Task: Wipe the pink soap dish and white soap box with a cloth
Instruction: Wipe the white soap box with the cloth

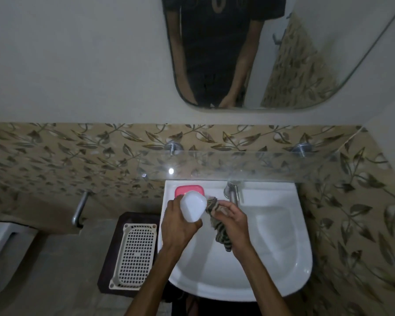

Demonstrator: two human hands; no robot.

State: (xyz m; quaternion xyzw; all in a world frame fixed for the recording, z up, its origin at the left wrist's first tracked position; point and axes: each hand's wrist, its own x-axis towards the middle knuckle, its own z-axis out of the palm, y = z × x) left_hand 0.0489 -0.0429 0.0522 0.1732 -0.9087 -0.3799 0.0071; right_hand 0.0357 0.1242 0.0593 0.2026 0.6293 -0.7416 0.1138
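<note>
White wall-hung washbasin (281, 258), chrome tap (233, 192) at its back edge. Left hand (180, 224) holds the white soap box (193, 207) above the basin's left side, fingers curled round it from below; box smooth, rounded corners, plain. Right hand (234, 218) grips a striped brown cloth (218, 221) just right of the box, fingers closed on the bunched fabric, loose end hanging into the bowl. Whether cloth touches box: cannot tell. Pink soap dish (188, 190) rests on the basin's back left ledge, lower part hidden behind the box.
</note>
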